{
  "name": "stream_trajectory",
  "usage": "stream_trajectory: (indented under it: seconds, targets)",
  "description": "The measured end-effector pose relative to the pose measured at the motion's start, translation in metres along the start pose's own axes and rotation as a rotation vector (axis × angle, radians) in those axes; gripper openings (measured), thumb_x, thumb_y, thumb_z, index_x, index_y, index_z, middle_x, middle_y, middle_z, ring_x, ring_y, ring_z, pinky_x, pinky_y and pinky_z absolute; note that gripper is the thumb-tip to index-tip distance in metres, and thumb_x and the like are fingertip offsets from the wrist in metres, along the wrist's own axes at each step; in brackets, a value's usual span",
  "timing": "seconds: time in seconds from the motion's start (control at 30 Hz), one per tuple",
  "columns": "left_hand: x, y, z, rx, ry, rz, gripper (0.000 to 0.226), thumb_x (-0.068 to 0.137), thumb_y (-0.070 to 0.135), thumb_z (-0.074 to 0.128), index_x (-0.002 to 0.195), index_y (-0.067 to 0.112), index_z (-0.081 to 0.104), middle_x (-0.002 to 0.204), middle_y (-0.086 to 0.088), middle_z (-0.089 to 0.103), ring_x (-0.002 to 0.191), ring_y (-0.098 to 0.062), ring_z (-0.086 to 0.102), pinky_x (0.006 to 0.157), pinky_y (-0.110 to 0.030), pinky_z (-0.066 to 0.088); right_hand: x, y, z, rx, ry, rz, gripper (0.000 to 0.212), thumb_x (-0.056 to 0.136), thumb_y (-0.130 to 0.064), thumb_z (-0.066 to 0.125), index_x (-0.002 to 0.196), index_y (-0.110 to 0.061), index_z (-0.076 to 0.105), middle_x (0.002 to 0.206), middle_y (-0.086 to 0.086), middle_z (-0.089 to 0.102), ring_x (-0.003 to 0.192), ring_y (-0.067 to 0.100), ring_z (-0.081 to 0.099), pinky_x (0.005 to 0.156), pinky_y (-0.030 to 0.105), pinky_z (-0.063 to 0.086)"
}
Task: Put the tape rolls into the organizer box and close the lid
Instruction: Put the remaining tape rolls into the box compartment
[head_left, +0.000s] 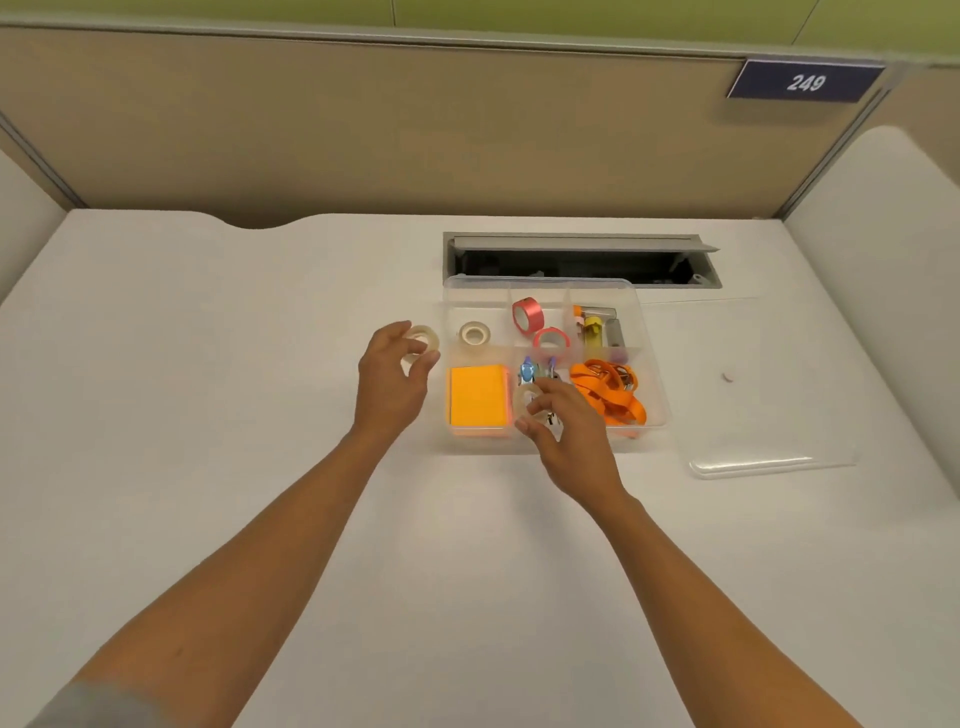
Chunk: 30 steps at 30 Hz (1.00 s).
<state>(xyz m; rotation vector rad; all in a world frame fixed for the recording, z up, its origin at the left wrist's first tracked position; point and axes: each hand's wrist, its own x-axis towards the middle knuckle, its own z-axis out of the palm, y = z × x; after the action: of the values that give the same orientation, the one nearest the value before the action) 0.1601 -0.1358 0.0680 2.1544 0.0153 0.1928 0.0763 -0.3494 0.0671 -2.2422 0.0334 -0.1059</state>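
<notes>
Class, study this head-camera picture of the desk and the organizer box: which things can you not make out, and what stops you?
- Small items under the right hand: hidden by fingers and the clear tape roll it holds.
- Cable recess contents: too dark.
- Glue-like tubes: too small to identify.
- Clear lid: far edges barely visible against the desk.

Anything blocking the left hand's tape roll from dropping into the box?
Nothing visible. The left hand holds the clear tape roll beside the open organizer box; its lid lies off to the right.
</notes>
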Motion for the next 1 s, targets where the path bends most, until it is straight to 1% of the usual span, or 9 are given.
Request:
stream_trajectory:
  seconds: [0.07, 0.2, 0.33, 0.43, 0.47, 0.57, 0.73, 0.87, 1.0]
  targets:
    - [0.02, 0.011, 0.014, 0.042, -0.025, 0.027, 0.019, 0.086, 0.023, 0.066, 0.097, 0.008, 0.069, 0.131, -0.005, 0.055, 0.12, -0.018, 0.049, 0.096, -0.023, 0.034, 0.014, 0.004, -0.004, -0.007, -0.01, -0.003, 0.012, 0.086, -0.019, 0.069, 0.094, -0.012, 0.065, 0.135, 0.004, 0.055, 0.127, 0.018, 0.045, 0.103, 0.031, 0.036]
    - [0.061, 0.028, 0.04, 0.175, -0.103, 0.104, 0.024, 0.088, 0.025, 0.063, 0.104, 0.009, 0.069, 0.13, -0.005, 0.056, 0.118, -0.02, 0.049, 0.095, -0.025, 0.034, 0.035, 0.012, -0.012, -0.067, -0.018, -0.043, 0.01, 0.087, -0.013, 0.067, 0.095, -0.008, 0.065, 0.133, 0.006, 0.056, 0.124, 0.017, 0.047, 0.094, 0.003, 0.025]
    - [0.096, 0.028, 0.064, 0.42, -0.118, 0.174, 0.029, 0.087, 0.029, 0.065, 0.108, 0.01, 0.07, 0.124, -0.006, 0.06, 0.112, -0.023, 0.05, 0.09, -0.03, 0.038, 0.045, 0.019, -0.019, -0.067, 0.002, -0.047, 0.009, 0.087, -0.014, 0.066, 0.095, -0.011, 0.065, 0.129, 0.002, 0.057, 0.117, 0.012, 0.048, 0.091, 0.008, 0.034]
    - [0.114, 0.025, 0.078, 0.612, -0.127, 0.214, 0.03, 0.085, 0.034, 0.067, 0.104, 0.012, 0.072, 0.113, -0.008, 0.065, 0.101, -0.025, 0.053, 0.082, -0.036, 0.043, 0.048, 0.027, -0.02, -0.104, 0.013, -0.053, 0.009, 0.089, -0.015, 0.065, 0.097, -0.012, 0.066, 0.131, 0.002, 0.056, 0.119, 0.013, 0.048, 0.09, 0.003, 0.03]
    - [0.119, 0.024, 0.082, 0.664, -0.131, 0.214, 0.03, 0.084, 0.035, 0.067, 0.102, 0.012, 0.073, 0.11, -0.009, 0.066, 0.098, -0.025, 0.054, 0.081, -0.037, 0.044, 0.047, 0.029, -0.02, -0.108, 0.016, -0.062, 0.009, 0.088, -0.014, 0.065, 0.097, -0.012, 0.066, 0.132, 0.002, 0.056, 0.12, 0.014, 0.047, 0.092, 0.006, 0.032]
    - [0.126, 0.02, 0.092, 0.777, -0.142, 0.197, 0.032, 0.083, 0.042, 0.065, 0.097, 0.014, 0.074, 0.102, -0.009, 0.066, 0.093, -0.025, 0.053, 0.078, -0.037, 0.043, 0.046, 0.031, -0.015, -0.084, 0.014, -0.072, 0.013, 0.085, -0.009, 0.068, 0.098, -0.012, 0.065, 0.131, 0.005, 0.056, 0.121, 0.018, 0.048, 0.096, 0.023, 0.041]
    - [0.139, 0.005, 0.109, 0.877, -0.16, 0.142, 0.038, 0.084, 0.048, 0.06, 0.096, 0.014, 0.074, 0.102, -0.009, 0.067, 0.096, -0.026, 0.052, 0.081, -0.038, 0.041, 0.062, 0.037, -0.003, -0.079, -0.063, -0.1, 0.018, 0.083, -0.006, 0.07, 0.1, -0.009, 0.066, 0.131, 0.007, 0.056, 0.121, 0.019, 0.048, 0.093, 0.006, 0.03]
    - [0.137, 0.009, 0.117, 0.968, -0.185, 0.149, 0.043, 0.086, 0.052, 0.056, 0.1, 0.015, 0.072, 0.105, -0.007, 0.066, 0.101, -0.026, 0.051, 0.084, -0.038, 0.038, 0.06, 0.036, -0.002, -0.083, -0.056, -0.082, 0.019, 0.083, -0.007, 0.07, 0.102, -0.01, 0.066, 0.132, 0.008, 0.056, 0.121, 0.022, 0.049, 0.093, 0.013, 0.033]
    - [0.139, 0.008, 0.122, 1.015, -0.192, 0.126, 0.044, 0.086, 0.054, 0.054, 0.101, 0.016, 0.071, 0.107, -0.006, 0.066, 0.104, -0.025, 0.05, 0.085, -0.04, 0.036, 0.064, 0.036, 0.002, -0.083, -0.046, -0.083, 0.019, 0.083, -0.011, 0.071, 0.101, -0.011, 0.067, 0.131, 0.007, 0.057, 0.12, 0.02, 0.05, 0.091, 0.008, 0.03]
